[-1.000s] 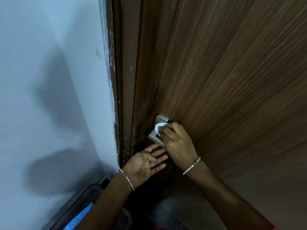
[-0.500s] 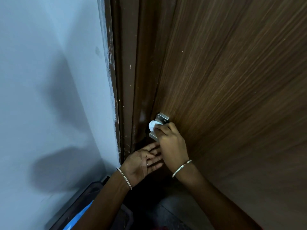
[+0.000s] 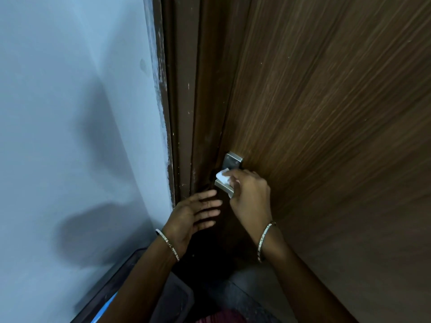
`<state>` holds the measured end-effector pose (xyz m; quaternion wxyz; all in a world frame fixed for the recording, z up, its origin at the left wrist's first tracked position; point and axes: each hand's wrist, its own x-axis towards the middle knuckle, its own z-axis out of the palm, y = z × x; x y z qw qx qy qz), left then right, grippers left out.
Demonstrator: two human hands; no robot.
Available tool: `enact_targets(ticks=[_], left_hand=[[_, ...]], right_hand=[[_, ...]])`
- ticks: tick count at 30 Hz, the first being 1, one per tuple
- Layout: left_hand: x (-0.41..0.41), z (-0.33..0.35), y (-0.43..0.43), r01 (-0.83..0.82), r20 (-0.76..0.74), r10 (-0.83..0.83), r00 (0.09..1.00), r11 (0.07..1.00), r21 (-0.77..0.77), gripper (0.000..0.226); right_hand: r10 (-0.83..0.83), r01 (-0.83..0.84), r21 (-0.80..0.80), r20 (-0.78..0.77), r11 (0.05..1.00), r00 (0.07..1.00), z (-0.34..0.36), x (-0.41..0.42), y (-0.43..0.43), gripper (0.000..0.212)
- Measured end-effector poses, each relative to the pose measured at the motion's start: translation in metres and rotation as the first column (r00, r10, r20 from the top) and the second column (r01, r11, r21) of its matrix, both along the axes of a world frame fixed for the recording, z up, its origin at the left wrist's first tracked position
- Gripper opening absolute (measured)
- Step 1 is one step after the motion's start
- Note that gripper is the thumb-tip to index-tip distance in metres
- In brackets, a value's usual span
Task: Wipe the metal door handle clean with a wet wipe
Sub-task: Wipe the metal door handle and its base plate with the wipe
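The metal door handle (image 3: 225,188) sits on the brown wooden door (image 3: 326,113), close to the door's edge, slightly below the middle of the view. Its square plate (image 3: 233,160) shows at about 12 o'clock from the lever, and the lever's flat end juts toward the door frame (image 3: 184,101).

The right hand (image 3: 250,198) comes in from 5 o'clock and covers most of the lever. Its fingers are curled around a folded white wet wipe (image 3: 222,177), pinching it and pressing it onto the top of the lever near the free end. Only a corner of the wipe shows past the fingertips. A thin bangle (image 3: 264,240) circles the right wrist.

The left hand (image 3: 193,216) lies at about 8 o'clock from the handle, just beside it but not touching it. The palm faces the door, the fingers are spread and loose, and it grips nothing. A bangle (image 3: 169,244) rings this wrist too.

At 9 o'clock a pale blue wall (image 3: 70,113) fills the left side, with soft shadows of the arms on it. Along the frame's edge the paint looks scuffed and flecked with white. At 7 o'clock, low by the wall, a dark object with a blue strip (image 3: 105,304) is partly visible; it cannot be identified.
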<state>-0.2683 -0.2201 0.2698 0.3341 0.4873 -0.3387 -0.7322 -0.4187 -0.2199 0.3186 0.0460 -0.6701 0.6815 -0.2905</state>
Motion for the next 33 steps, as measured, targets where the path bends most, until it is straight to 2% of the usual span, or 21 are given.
enact_targets(ticks=[3, 8, 14, 17, 24, 28, 33], left_hand=[[-0.005, 0.002, 0.002, -0.047, -0.007, 0.047, 0.999, 0.999, -0.009, 0.03], [-0.006, 0.006, 0.001, -0.095, 0.004, 0.095, 0.995, 0.995, -0.012, 0.031], [0.0, 0.009, 0.004, -0.06, 0.032, 0.061, 0.998, 0.997, -0.039, 0.033], [0.001, 0.01, 0.005, -0.062, 0.043, 0.065, 0.997, 0.996, -0.057, 0.035], [0.009, 0.01, 0.005, -0.037, 0.078, 0.043, 0.996, 0.996, -0.076, 0.034], [0.009, 0.007, 0.004, 0.009, 0.089, -0.001, 0.996, 0.997, -0.082, 0.034], [0.006, 0.006, 0.004, 0.043, 0.088, -0.033, 0.996, 0.993, -0.111, 0.037]], right_hand=[[0.051, -0.053, -0.033, -0.038, 0.998, 0.998, -0.003, 0.017, -0.003, 0.05], [0.057, -0.06, -0.013, -0.144, 0.998, 0.988, -0.011, 0.028, 0.004, 0.042], [0.019, -0.017, -0.084, 0.027, 0.996, 0.999, -0.021, 0.004, 0.029, 0.028], [-0.026, 0.033, -0.062, 0.108, 0.998, 0.994, -0.022, 0.009, 0.028, 0.01], [-0.087, 0.09, -0.041, 0.076, 0.995, 0.993, -0.019, 0.026, 0.009, 0.008], [-0.077, 0.085, -0.083, 0.103, 0.993, 0.992, -0.021, -0.002, 0.028, 0.024], [-0.103, 0.11, -0.04, 0.149, 0.993, 0.983, -0.026, -0.03, 0.045, 0.021]])
